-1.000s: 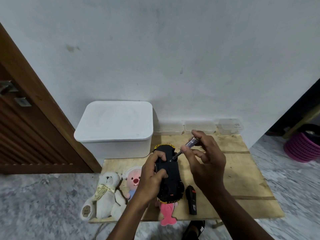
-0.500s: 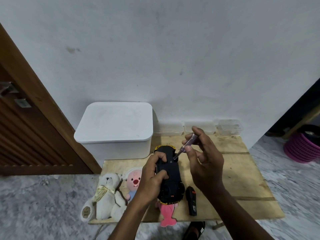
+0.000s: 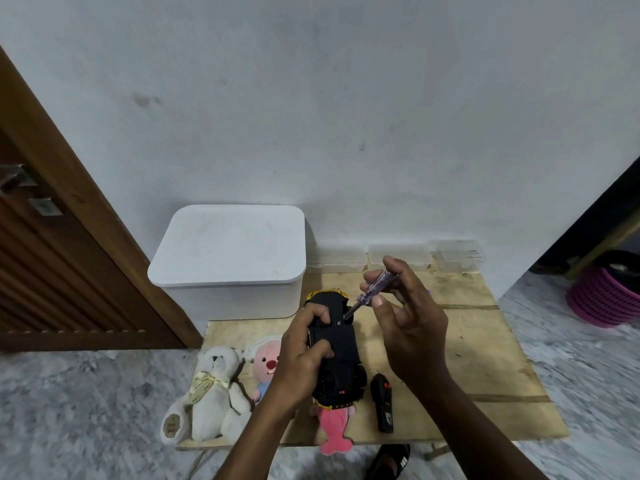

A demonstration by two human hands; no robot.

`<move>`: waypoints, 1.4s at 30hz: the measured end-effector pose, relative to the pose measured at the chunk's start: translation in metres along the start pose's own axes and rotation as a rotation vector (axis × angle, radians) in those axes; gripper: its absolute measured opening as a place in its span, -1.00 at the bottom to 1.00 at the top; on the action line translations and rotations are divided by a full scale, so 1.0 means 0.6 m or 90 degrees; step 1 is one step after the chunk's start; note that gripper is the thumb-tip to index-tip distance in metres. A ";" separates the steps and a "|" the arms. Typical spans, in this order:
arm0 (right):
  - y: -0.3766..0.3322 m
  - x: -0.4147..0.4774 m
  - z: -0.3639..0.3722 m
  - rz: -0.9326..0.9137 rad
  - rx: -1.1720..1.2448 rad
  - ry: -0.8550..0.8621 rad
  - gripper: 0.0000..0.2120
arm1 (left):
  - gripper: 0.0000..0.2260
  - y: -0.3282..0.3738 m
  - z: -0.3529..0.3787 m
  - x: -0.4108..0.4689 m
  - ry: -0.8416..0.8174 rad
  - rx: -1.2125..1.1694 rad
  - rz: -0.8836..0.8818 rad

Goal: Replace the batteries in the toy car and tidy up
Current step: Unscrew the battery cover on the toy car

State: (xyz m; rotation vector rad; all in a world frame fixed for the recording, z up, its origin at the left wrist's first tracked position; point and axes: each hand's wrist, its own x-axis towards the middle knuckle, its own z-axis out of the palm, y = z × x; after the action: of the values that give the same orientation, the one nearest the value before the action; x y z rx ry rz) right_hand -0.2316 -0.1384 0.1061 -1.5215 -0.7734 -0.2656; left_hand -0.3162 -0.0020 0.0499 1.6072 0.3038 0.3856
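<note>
A black toy car (image 3: 341, 355) with yellow trim lies upside down over the low wooden table (image 3: 485, 368). My left hand (image 3: 304, 348) grips its left side, thumb on the underside. My right hand (image 3: 405, 317) pinches a small screwdriver (image 3: 372, 292) with a clear purple handle. Its tip touches the car's underside near the far end. A black remote control (image 3: 381, 401) lies on the table just right of the car.
A white lidded bin (image 3: 230, 261) stands at the table's back left. Clear small boxes (image 3: 457, 255) line the wall. A white teddy bear (image 3: 211, 389), a pink-faced plush (image 3: 265, 360) and a pink plush tail (image 3: 334, 429) lie at the front left. A wooden door (image 3: 52, 265) is left, a pink basket (image 3: 606, 296) right.
My right hand's fingers have shifted on the screwdriver handle and spread a little while the tip stays on the car's underside. My left hand and the car have kept their place.
</note>
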 end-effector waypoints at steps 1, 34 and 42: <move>-0.002 0.000 0.000 0.001 0.015 -0.001 -0.36 | -0.74 0.000 0.000 0.000 0.000 0.001 0.002; -0.007 0.007 -0.002 -0.017 -0.008 0.021 -0.50 | -0.74 0.001 0.005 -0.006 -0.006 0.009 0.001; -0.011 0.001 -0.003 0.049 0.033 0.007 -0.45 | -0.74 0.001 0.002 -0.002 0.001 0.002 -0.005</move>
State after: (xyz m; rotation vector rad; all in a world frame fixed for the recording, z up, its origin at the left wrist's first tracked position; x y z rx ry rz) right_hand -0.2349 -0.1406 0.1119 -1.4962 -0.7056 -0.1952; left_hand -0.3171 -0.0035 0.0503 1.6091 0.3118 0.3814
